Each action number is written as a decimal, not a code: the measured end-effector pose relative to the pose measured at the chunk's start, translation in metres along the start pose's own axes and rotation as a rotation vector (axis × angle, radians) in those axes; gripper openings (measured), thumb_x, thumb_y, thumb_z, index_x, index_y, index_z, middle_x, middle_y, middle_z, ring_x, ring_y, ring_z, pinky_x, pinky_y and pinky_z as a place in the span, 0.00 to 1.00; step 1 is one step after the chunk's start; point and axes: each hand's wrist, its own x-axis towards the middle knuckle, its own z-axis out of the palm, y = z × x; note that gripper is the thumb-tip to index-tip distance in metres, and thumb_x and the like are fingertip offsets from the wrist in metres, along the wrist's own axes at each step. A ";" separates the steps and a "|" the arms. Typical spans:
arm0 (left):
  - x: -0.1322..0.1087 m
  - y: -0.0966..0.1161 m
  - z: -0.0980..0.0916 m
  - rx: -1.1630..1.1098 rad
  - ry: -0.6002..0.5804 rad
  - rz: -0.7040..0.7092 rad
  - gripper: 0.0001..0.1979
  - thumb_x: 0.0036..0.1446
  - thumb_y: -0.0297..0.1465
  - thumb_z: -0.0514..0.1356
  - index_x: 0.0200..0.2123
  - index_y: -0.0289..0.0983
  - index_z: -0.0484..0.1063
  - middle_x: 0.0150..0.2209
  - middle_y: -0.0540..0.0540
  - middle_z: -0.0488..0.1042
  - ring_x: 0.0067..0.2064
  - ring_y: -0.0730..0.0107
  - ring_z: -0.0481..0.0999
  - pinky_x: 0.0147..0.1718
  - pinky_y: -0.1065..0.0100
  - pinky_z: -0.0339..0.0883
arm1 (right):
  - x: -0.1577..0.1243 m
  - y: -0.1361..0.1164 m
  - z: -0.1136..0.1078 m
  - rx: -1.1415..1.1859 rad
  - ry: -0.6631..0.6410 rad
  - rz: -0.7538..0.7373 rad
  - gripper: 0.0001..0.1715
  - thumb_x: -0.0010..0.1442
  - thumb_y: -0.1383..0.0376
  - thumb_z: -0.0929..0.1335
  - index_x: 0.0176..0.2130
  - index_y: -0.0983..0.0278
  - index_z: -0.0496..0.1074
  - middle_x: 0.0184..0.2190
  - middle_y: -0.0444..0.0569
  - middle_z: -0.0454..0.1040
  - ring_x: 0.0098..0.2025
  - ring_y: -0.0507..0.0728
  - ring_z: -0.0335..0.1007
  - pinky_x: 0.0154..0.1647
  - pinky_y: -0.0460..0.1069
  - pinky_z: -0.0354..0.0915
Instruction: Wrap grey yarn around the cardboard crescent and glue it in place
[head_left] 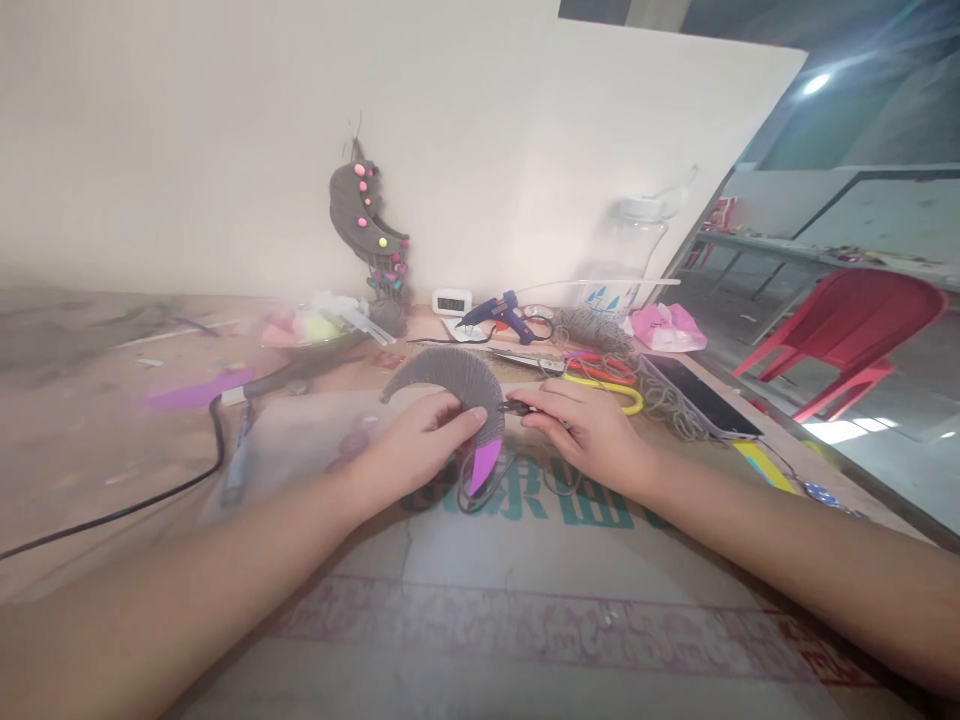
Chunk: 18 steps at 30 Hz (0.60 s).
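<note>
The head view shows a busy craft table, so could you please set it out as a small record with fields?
Left hand: left hand holds the gray crescent
Right hand: right hand pinches a small dark bundle, apparently yarn, at the crescent's right edge
Crescent: mostly yarn-wrapped; purple tip bare
Behind: blue glue gun, white clock
Against the pale panel: crescent ornament with colored balls
Right side: phone, pink bag-like item
Beyond the table: red chair
</note>
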 end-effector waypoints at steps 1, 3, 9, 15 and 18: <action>0.000 0.000 0.000 -0.006 0.001 0.001 0.21 0.57 0.47 0.55 0.21 0.38 0.63 0.21 0.54 0.59 0.24 0.74 0.60 0.23 0.70 0.54 | 0.000 0.000 0.000 -0.004 0.001 -0.006 0.16 0.68 0.62 0.62 0.50 0.64 0.73 0.34 0.50 0.76 0.35 0.55 0.70 0.35 0.49 0.65; 0.000 0.001 -0.001 -0.025 -0.003 0.003 0.20 0.57 0.47 0.55 0.22 0.38 0.63 0.21 0.54 0.60 0.24 0.74 0.60 0.24 0.71 0.55 | 0.000 0.000 0.000 -0.005 0.003 -0.015 0.16 0.68 0.62 0.62 0.50 0.64 0.73 0.34 0.50 0.76 0.35 0.55 0.70 0.36 0.48 0.65; 0.000 -0.001 0.000 -0.067 -0.033 -0.020 0.21 0.57 0.48 0.56 0.22 0.38 0.63 0.22 0.54 0.61 0.24 0.75 0.62 0.22 0.72 0.56 | 0.000 0.000 0.000 0.012 -0.007 -0.010 0.16 0.68 0.63 0.62 0.50 0.64 0.73 0.36 0.50 0.77 0.36 0.54 0.71 0.36 0.49 0.66; 0.002 -0.003 0.000 -0.073 -0.021 -0.049 0.21 0.56 0.49 0.55 0.23 0.37 0.64 0.21 0.53 0.63 0.22 0.75 0.61 0.20 0.72 0.54 | -0.001 0.000 0.002 0.140 0.045 0.170 0.17 0.67 0.61 0.62 0.52 0.61 0.72 0.39 0.50 0.78 0.39 0.56 0.73 0.41 0.51 0.68; 0.004 -0.006 0.000 -0.052 0.019 -0.038 0.22 0.56 0.50 0.54 0.24 0.37 0.65 0.23 0.52 0.65 0.24 0.73 0.64 0.22 0.71 0.56 | 0.001 0.005 0.007 0.203 0.144 0.299 0.17 0.66 0.63 0.63 0.52 0.61 0.72 0.47 0.52 0.77 0.48 0.58 0.73 0.50 0.55 0.68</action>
